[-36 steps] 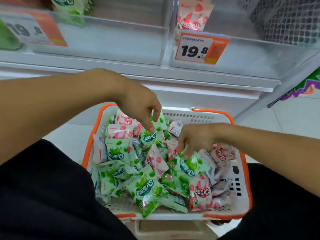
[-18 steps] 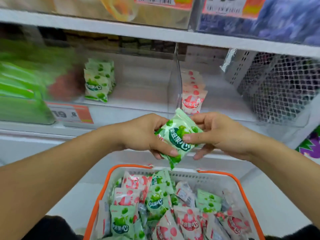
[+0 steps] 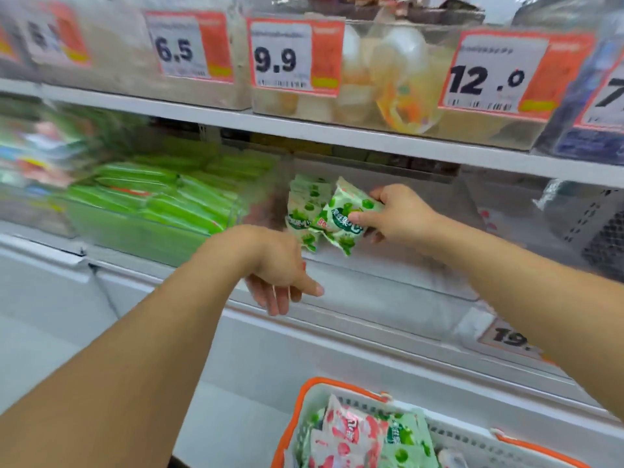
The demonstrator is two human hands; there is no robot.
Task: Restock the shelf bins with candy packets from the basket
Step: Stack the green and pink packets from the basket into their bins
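Up from the two-handed hold, the green-and-white foil candy packet (image 3: 341,218) now rides pinched in the right hand (image 3: 400,216) at the clear shelf bin's (image 3: 388,292) mouth, left hand (image 3: 280,275) dropped loose and empty; a slack pinch risks it sliding off the stacked packets (image 3: 304,211).

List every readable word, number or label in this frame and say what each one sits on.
"6.5": price tag on an upper-shelf bin.
"9.9": price tag on the next upper bin.
"12.0": price tag on the bin further right.
"7", cut off: tag at the right edge.
"19.", cut off: tag on the lower bin front.
Chinese brand print on the green candy packet held by the right hand: blurred.
Far-left tag and barcodes: unreadable.
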